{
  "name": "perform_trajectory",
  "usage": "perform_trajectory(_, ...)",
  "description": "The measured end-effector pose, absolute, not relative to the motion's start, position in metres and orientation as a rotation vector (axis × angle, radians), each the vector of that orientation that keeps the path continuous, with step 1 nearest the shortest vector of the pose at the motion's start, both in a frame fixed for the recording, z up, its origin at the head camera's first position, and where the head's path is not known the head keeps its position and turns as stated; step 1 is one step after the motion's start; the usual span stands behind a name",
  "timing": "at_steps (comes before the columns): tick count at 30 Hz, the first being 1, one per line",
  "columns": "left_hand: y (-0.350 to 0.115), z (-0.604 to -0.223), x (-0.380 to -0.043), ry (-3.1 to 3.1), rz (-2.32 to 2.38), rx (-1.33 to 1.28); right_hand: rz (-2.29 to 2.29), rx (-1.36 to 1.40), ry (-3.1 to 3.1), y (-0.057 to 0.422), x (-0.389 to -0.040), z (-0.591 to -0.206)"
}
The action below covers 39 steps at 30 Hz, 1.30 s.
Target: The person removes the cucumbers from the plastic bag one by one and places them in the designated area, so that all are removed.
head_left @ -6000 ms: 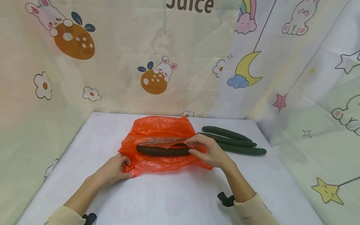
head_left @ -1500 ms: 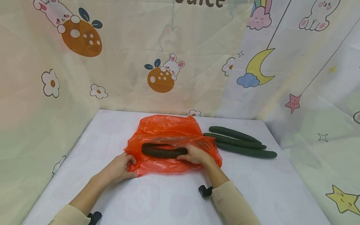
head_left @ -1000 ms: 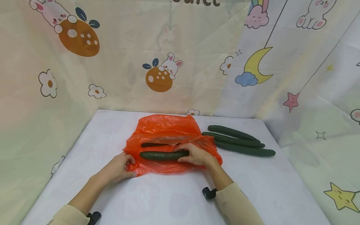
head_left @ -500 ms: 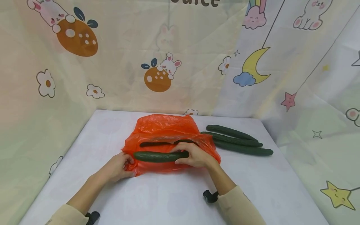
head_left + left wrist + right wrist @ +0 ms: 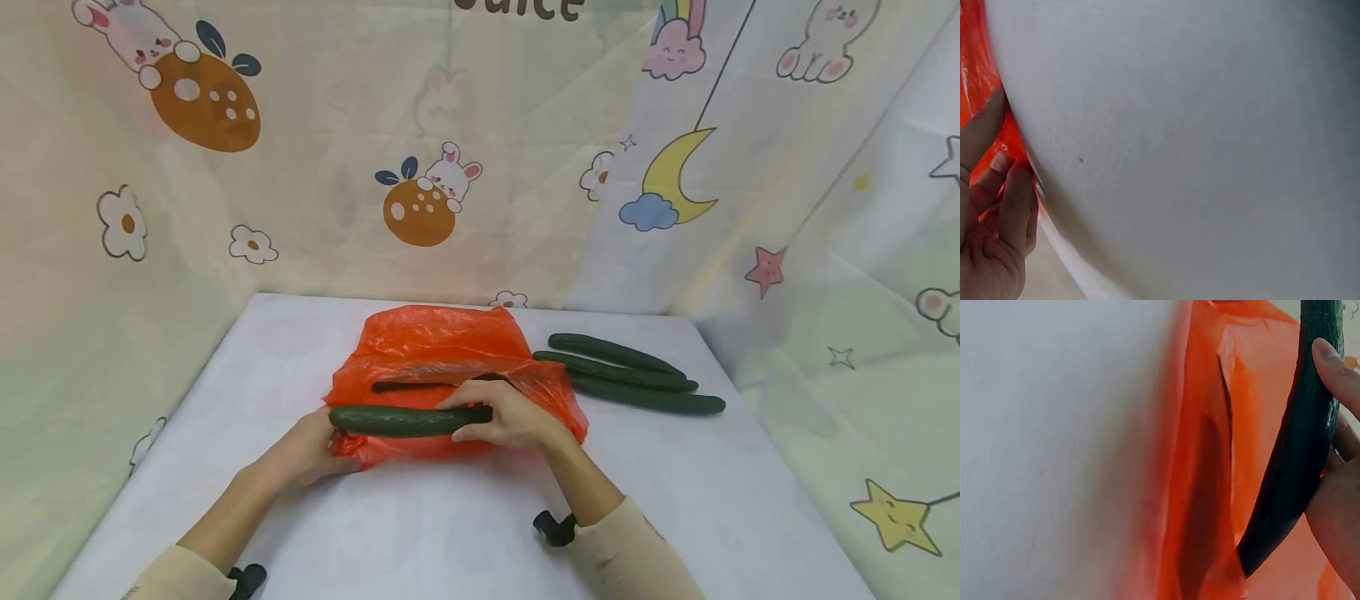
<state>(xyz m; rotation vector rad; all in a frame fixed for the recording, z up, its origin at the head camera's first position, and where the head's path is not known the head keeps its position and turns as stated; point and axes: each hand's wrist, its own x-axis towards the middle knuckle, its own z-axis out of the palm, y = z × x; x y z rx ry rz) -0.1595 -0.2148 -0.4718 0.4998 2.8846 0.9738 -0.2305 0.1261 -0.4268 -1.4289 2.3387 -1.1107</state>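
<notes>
A dark green cucumber [image 5: 401, 422] lies lengthwise in my right hand [image 5: 504, 417], whose thumb and fingers grip it near its right end. It is above the front of a thin orange-red plastic bag [image 5: 442, 329], and its left end passes in front of my left hand [image 5: 303, 450]. That hand pinches the bag's left front edge, as the left wrist view shows with the bag film [image 5: 972, 69] between thumb and fingers. In the right wrist view the cucumber [image 5: 1304, 437] slants beside the bag's opening. A dark elongated shape [image 5: 1200, 500] shows through the film.
To the right of the bag, three cucumbers [image 5: 641, 398] lie side by side on the white table [image 5: 420, 533]. One of their ends meets the bag's right edge. A printed cloth [image 5: 315, 167] hangs behind the table and along its sides.
My right hand has reached into the bag, taken hold of a cucumber and drawn it out toward the front and left. The left hand keeps its place at the bag's edge.
</notes>
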Motion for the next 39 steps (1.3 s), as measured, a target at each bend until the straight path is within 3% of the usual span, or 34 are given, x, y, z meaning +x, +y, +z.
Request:
perform_trajectory(10, -0.211, -0.47, -0.158, 2.904, 0.929, 0.363, -1.117, -1.497, 2.315, 0.122, -0.222, -0.409)
perform_trajectory(29, -0.214, -0.473, -0.16, 2.907, 1.02, 0.537, -1.133, -1.61, 2.286, 0.119, -0.213, -0.379)
perform_trajectory(39, -0.212, -0.471, -0.162, 2.882, 0.975, 0.486, -1.136, -1.615, 2.287, 0.125, -0.208, -0.364)
